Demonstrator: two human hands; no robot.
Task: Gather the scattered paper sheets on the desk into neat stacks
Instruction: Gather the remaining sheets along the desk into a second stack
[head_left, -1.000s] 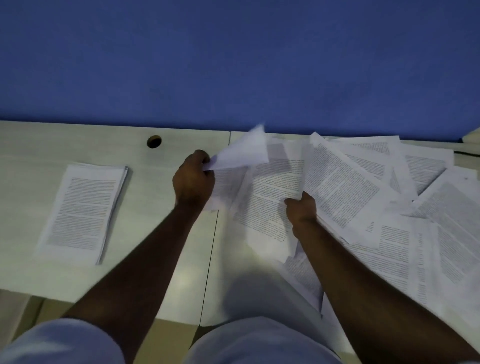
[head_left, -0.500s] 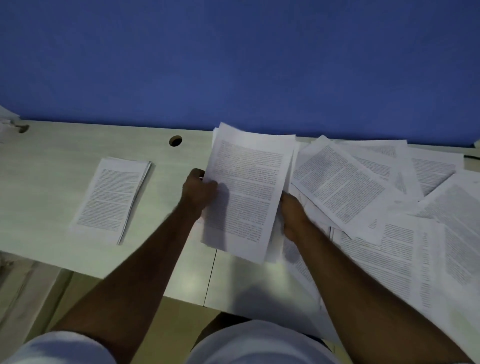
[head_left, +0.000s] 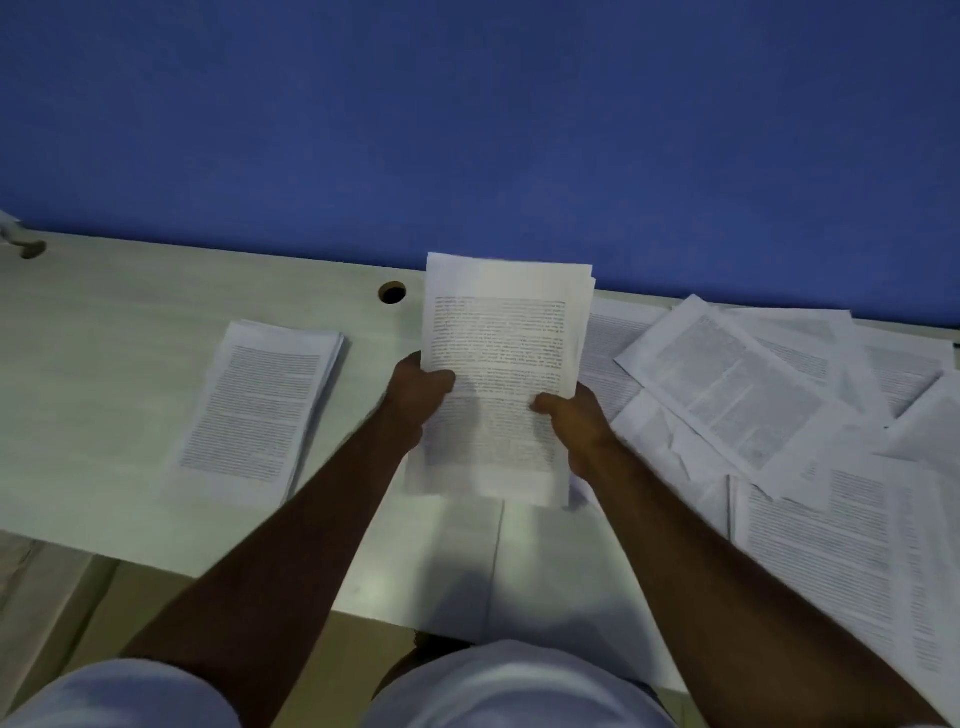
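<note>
Hands: left hand (head_left: 422, 387) and right hand (head_left: 569, 415) gripped the bundle (head_left: 501, 374) by its side edges
Bundle: long axis ran away from the body; raised over the desk (head_left: 130, 332)
Finished stack (head_left: 260, 410): lay left of the bundle; left hand nearer
Loose sheets (head_left: 737, 395): lay scattered to the right

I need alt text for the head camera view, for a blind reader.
Both hands, left hand and right hand, grip a bundle of sheets above the desk. Finished stack left, scattered sheets right.

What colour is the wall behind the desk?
Plain blue. The wall fills the upper half of the head view, above the desk.
</note>
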